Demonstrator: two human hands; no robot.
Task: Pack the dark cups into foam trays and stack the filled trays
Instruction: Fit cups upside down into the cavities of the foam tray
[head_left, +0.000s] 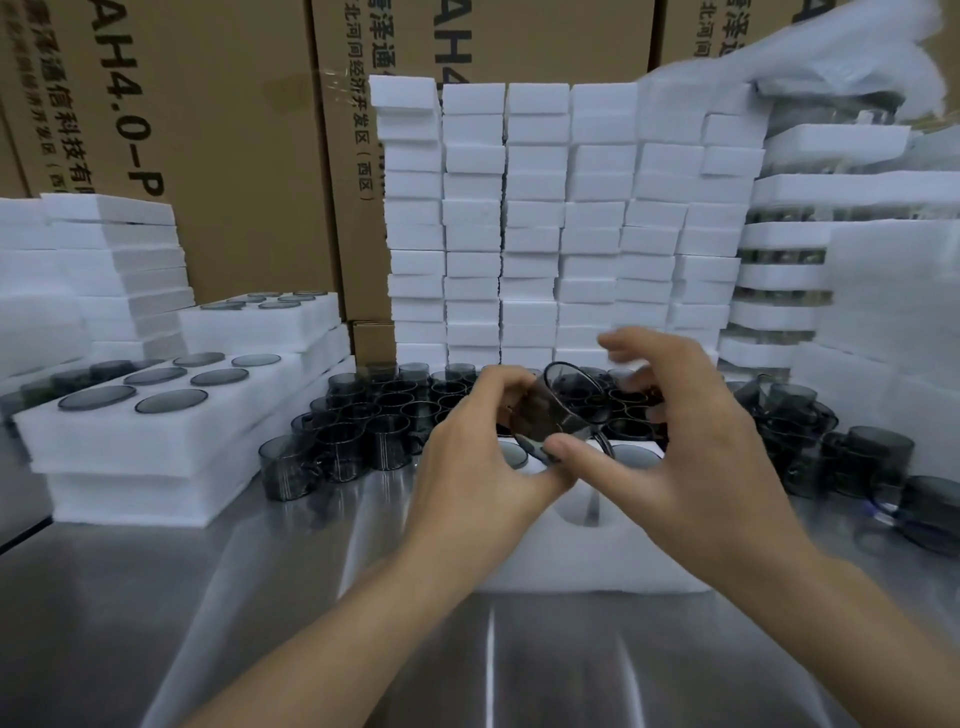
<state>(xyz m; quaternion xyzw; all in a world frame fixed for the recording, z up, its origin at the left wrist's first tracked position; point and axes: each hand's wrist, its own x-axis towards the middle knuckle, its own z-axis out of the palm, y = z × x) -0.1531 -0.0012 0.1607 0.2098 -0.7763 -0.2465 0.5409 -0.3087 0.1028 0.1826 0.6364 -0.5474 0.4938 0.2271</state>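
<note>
Item: one dark cup (558, 410), smoky and see-through, with a handle. It is tilted on its side in the air, just above the far end of a white foam tray (597, 561).

Hold: the fingers (493, 384) of my left hand (472, 457) are curled round the cup from the left. My right hand (691, 457) has its thumb against the cup's lower edge. Its fingers are spread wide above and are blurred.

Tray: lies flat on the shiny metal surface (260, 597), with one round pocket open near me.

Behind: a crowd of loose cups (374, 421) stands on the surface, and more cups (831, 441) are heaped at right.

Left: a stack of filled trays (171, 436), with grey discs showing in their pockets.

Back: columns of white foam blocks (535, 218) stand against brown cartons (234, 130) with printed lettering.

Right: a tall stack (831, 187) of foam layers with dark glass between them.
</note>
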